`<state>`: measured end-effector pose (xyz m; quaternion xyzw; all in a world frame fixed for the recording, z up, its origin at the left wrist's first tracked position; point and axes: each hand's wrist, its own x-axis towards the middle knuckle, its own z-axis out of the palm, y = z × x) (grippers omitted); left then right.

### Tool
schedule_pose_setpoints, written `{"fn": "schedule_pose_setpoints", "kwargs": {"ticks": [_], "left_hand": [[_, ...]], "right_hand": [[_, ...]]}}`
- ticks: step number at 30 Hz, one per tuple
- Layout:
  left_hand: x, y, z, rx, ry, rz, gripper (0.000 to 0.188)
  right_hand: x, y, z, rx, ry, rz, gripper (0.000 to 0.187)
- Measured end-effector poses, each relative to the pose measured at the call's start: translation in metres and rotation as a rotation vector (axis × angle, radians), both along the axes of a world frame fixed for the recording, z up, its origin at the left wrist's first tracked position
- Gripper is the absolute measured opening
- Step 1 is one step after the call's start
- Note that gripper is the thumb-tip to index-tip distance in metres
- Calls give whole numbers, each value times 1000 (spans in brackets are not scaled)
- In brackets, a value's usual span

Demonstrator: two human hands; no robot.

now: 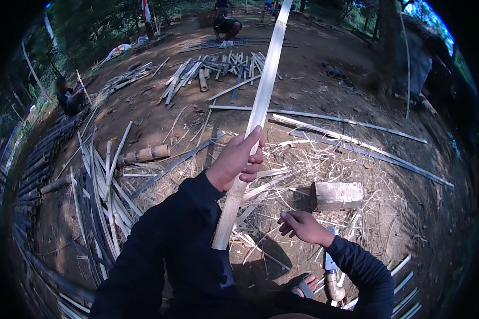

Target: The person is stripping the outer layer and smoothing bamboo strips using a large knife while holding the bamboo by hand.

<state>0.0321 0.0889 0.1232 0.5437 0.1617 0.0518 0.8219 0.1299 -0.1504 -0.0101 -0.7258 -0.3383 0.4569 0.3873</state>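
Through the head camera, I have the left hand closed around a pale bamboo strip, thumb on one side and fingers curled over the other. The strip slants up and away from me; its top runs out of the upper edge, and its lower end sits in front of the dark left sleeve. My right hand is apart from the strip, fingers loosely bent and relaxed, just this side of a short wooden block. Below the right wrist I make out a bladed tool with a curved wooden handle, its blade partly covered by the forearm. Near it is a sandalled foot. Thin shavings litter the ground beyond my hands. To the left lies a heap of split strips, beside a round bamboo length. Farther off, a person crouches behind another pile of pieces.
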Motion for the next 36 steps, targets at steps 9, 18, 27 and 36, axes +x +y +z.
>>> {"fn": "schedule_pose_setpoints", "kwargs": {"ticks": [9, 18, 27, 36], "left_hand": [[-13, -21, 17, -32, -65, 150, 32], [-5, -30, -10, 0, -164, 371, 32], [-6, -37, -26, 24, -273, 387, 37], [-18, -44, -32, 99, -390, 490, 38]], "right_hand": [[-69, 20, 43, 447, 366, 295, 40], [-86, 21, 32, 305, 446, 200, 29], [-73, 9, 1, 294, 379, 69, 29], [-62, 30, 8, 556, -342, -60, 52]]}}
